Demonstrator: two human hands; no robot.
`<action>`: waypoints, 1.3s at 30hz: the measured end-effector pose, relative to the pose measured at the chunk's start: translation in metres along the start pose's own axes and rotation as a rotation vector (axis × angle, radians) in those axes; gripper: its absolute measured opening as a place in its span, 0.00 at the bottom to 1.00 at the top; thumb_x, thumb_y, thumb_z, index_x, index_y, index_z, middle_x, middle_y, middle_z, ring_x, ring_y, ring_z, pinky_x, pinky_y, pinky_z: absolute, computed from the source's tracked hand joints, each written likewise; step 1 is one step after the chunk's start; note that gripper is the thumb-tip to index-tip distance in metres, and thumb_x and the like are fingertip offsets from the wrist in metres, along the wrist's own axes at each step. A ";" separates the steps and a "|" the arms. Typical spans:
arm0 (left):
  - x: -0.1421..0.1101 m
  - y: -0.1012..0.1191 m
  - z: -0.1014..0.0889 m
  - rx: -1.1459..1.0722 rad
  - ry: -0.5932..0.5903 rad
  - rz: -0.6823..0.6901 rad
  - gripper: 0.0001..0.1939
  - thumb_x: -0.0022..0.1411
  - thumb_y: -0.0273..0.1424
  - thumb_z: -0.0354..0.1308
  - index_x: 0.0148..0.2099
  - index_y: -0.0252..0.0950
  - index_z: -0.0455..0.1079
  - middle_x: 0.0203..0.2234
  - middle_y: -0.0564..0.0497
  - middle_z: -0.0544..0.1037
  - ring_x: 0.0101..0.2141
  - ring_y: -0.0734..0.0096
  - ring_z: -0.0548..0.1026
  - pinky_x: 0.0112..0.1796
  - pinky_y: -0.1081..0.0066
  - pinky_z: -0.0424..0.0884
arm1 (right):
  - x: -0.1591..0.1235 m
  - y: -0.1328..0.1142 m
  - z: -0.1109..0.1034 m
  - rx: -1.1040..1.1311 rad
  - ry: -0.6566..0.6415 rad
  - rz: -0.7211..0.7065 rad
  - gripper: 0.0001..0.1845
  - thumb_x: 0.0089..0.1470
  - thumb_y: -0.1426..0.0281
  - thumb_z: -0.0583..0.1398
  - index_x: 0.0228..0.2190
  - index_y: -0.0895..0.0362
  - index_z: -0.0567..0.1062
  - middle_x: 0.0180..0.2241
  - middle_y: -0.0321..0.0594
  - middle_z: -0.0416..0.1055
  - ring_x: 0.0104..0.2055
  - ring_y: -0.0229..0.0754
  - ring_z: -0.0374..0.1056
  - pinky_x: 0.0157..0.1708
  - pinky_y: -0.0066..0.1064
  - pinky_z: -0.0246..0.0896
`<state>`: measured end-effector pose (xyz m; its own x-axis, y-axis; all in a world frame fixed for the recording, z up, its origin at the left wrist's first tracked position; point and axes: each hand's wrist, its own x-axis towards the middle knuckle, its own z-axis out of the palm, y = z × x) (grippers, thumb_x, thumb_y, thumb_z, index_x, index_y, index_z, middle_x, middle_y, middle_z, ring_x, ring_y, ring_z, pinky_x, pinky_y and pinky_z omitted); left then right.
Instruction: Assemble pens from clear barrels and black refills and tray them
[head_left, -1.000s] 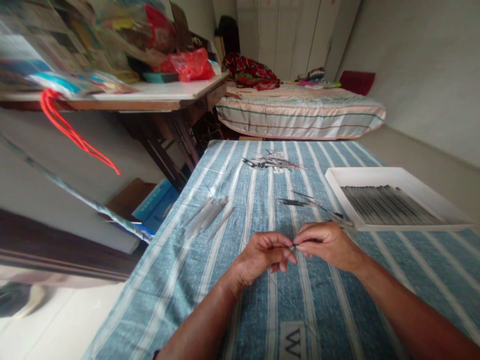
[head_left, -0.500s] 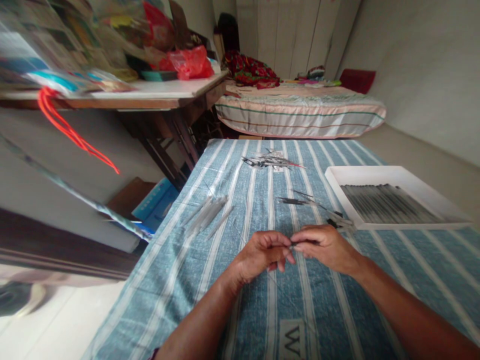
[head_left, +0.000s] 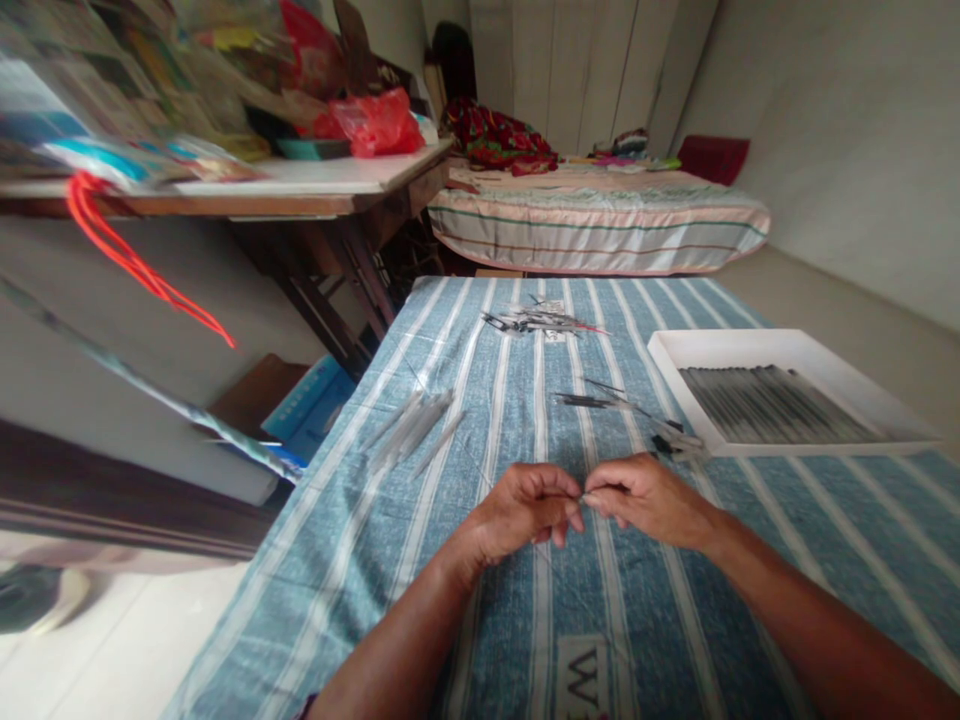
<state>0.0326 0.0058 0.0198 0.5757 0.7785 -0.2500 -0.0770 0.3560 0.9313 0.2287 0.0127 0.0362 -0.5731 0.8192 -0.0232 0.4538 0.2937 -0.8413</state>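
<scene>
My left hand (head_left: 525,508) and my right hand (head_left: 649,497) meet fingertip to fingertip just above the cloth. Pinched between them is a small, thin dark piece (head_left: 583,498), mostly covered by the fingers, so its kind cannot be made out. Beyond my right hand lie several thin dark sticks (head_left: 585,401) and some short black and clear pieces (head_left: 675,442). A loose bundle of grey, translucent slender tubes (head_left: 412,432) rests ahead and to the left. Farther off sits a mixed heap of thin black and grey pieces (head_left: 540,321), one with a red end.
A shallow white box (head_left: 664,372) at the right holds a row of dark slender sticks (head_left: 772,405). Blue striped cloth (head_left: 517,620) covers the table. A side table (head_left: 375,175) with bags stands at left; a bed (head_left: 600,225) is behind.
Both hands stay together in nearly the same place. The right fingertips have shifted slightly around the small dark piece, and the view has moved a little.
</scene>
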 end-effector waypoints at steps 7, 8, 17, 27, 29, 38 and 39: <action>-0.003 0.005 0.001 -0.022 -0.015 -0.047 0.10 0.52 0.32 0.62 0.34 0.32 0.68 0.21 0.51 0.76 0.16 0.81 0.67 0.16 0.79 0.53 | -0.004 -0.001 0.003 -0.025 0.075 -0.129 0.07 0.53 0.70 0.57 0.25 0.57 0.73 0.17 0.32 0.67 0.20 0.33 0.64 0.23 0.23 0.58; -0.003 0.005 0.001 -0.021 -0.017 -0.058 0.11 0.52 0.33 0.62 0.34 0.32 0.68 0.22 0.51 0.76 0.16 0.81 0.67 0.17 0.79 0.53 | -0.004 -0.001 0.004 -0.034 0.090 -0.146 0.07 0.53 0.70 0.57 0.26 0.56 0.74 0.18 0.32 0.68 0.20 0.33 0.64 0.23 0.23 0.58; -0.002 0.002 -0.001 0.018 -0.025 -0.034 0.10 0.52 0.32 0.62 0.35 0.33 0.67 0.23 0.52 0.76 0.17 0.82 0.67 0.18 0.79 0.55 | -0.005 0.002 0.009 0.082 0.061 -0.006 0.13 0.55 0.63 0.56 0.23 0.56 0.71 0.16 0.31 0.66 0.16 0.31 0.62 0.19 0.22 0.56; -0.001 0.004 0.008 -0.003 0.015 0.048 0.08 0.49 0.28 0.62 0.33 0.32 0.68 0.22 0.52 0.75 0.19 0.80 0.69 0.21 0.77 0.62 | -0.007 0.009 0.012 0.232 0.043 0.167 0.15 0.54 0.59 0.55 0.27 0.57 0.69 0.19 0.31 0.66 0.17 0.31 0.61 0.18 0.22 0.56; -0.002 0.004 0.007 0.004 0.020 0.037 0.07 0.50 0.28 0.62 0.33 0.32 0.67 0.22 0.53 0.75 0.18 0.81 0.68 0.21 0.77 0.61 | -0.007 0.008 0.010 0.282 0.043 0.132 0.11 0.52 0.61 0.58 0.32 0.56 0.68 0.21 0.30 0.67 0.20 0.32 0.63 0.21 0.23 0.59; -0.001 0.006 0.011 -0.010 0.029 0.012 0.07 0.48 0.25 0.61 0.32 0.32 0.67 0.21 0.53 0.75 0.18 0.81 0.68 0.20 0.78 0.60 | -0.007 0.005 0.013 0.163 0.051 0.161 0.17 0.55 0.58 0.54 0.23 0.57 0.67 0.17 0.31 0.65 0.16 0.30 0.59 0.17 0.21 0.53; -0.001 0.007 0.012 -0.011 0.030 0.010 0.07 0.48 0.25 0.61 0.32 0.32 0.67 0.21 0.53 0.75 0.18 0.81 0.68 0.20 0.78 0.59 | -0.007 0.005 0.013 0.170 0.050 0.152 0.15 0.54 0.59 0.55 0.24 0.57 0.67 0.18 0.31 0.66 0.16 0.30 0.60 0.17 0.21 0.53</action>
<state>0.0411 0.0016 0.0292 0.5503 0.7972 -0.2482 -0.0916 0.3531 0.9311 0.2262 0.0017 0.0256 -0.4708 0.8721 -0.1336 0.4081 0.0811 -0.9093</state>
